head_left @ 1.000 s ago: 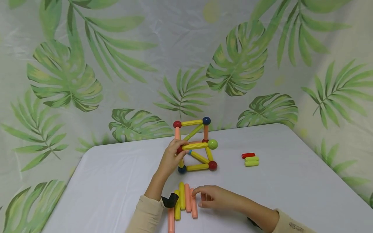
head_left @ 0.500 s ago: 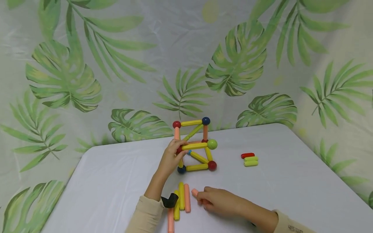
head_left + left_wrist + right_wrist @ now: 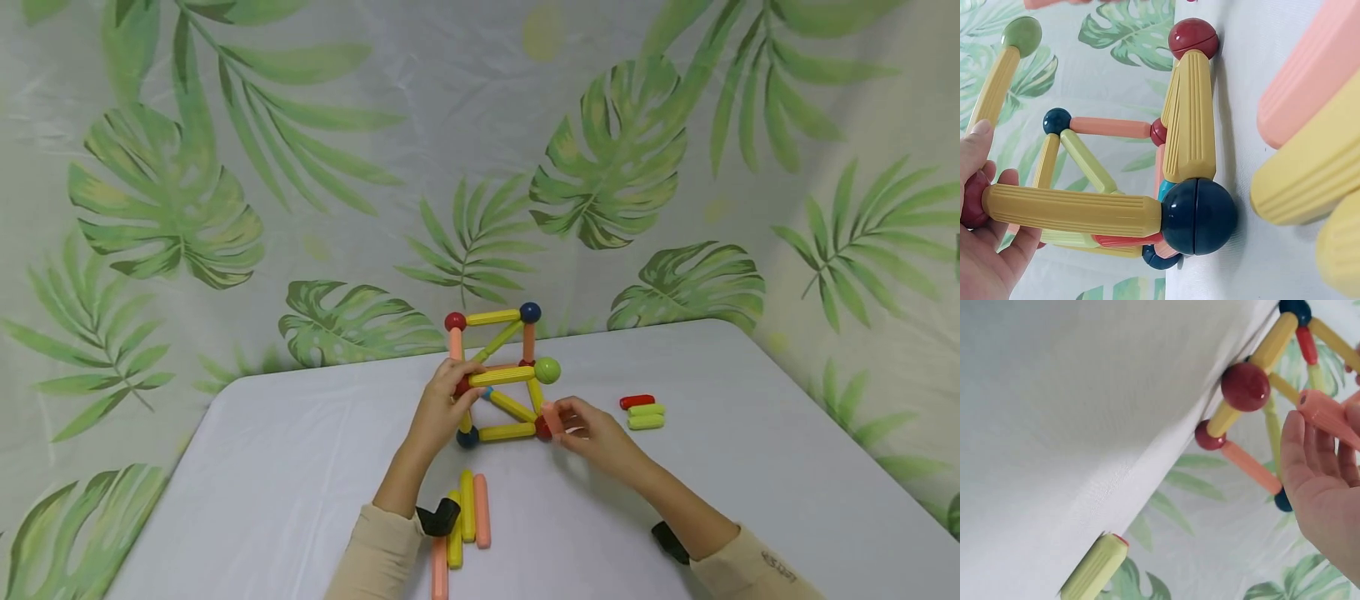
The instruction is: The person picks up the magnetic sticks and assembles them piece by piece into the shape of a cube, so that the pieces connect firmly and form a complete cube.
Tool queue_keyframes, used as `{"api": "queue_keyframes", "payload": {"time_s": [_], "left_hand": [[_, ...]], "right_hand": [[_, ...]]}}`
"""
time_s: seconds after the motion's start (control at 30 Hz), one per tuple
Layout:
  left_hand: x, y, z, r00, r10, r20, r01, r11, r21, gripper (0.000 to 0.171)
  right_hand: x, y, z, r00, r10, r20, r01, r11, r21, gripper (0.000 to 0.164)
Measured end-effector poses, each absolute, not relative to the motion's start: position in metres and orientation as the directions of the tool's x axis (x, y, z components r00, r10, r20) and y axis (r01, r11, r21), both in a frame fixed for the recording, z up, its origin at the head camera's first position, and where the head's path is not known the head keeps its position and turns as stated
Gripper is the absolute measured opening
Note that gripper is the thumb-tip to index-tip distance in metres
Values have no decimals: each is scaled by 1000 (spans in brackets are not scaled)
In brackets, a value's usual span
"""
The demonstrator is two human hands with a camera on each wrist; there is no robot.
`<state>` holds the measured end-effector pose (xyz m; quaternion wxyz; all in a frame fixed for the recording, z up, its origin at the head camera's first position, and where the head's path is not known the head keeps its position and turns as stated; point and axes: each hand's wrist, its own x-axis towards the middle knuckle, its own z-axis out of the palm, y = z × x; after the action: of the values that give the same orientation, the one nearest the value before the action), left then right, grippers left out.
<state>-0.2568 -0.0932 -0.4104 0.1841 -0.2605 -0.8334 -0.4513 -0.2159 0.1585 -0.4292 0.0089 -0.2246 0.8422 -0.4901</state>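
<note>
A frame of yellow, pink and lime rods [image 3: 507, 432] joined by red and navy balls stands on the table. My left hand [image 3: 440, 400] grips the red ball at its upper front left corner. From there a yellow rod [image 3: 501, 377] reaches right to a lime green ball [image 3: 547, 370]. In my right hand [image 3: 596, 433], thumb and fingers pinch a pink rod [image 3: 1329, 414], held tilted. In the head view it overlaps the lower front right red ball [image 3: 1245, 386]; the right wrist view shows the rod's end apart from that ball.
Several spare rods lie at the front, among them a pink one [image 3: 482, 510] and a yellow one [image 3: 468, 505]. To the right of the frame are a short red rod [image 3: 637, 402] and two short lime rods [image 3: 647, 416]. A leaf-patterned cloth [image 3: 337, 208] hangs behind the table.
My right hand has picked up the rightmost pink rod from the front row and carried it forward to the frame's right side. My left hand has stayed on the red ball.
</note>
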Motion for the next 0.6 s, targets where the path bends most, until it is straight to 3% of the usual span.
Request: {"api": "queue_keyframes", "payload": {"time_s": [0.17,0.6], "left_hand": [[-257,-93,-410,-793,268,547,605,452,656,24],[-258,-94,-410,-776,291,559,627,447,638,22]], "right_hand": [[-232,159,-435,-924,-303,232,-348,417,-840,32],[-250,151,-437,-937,-293,190,-306,426,-852,29]]}}
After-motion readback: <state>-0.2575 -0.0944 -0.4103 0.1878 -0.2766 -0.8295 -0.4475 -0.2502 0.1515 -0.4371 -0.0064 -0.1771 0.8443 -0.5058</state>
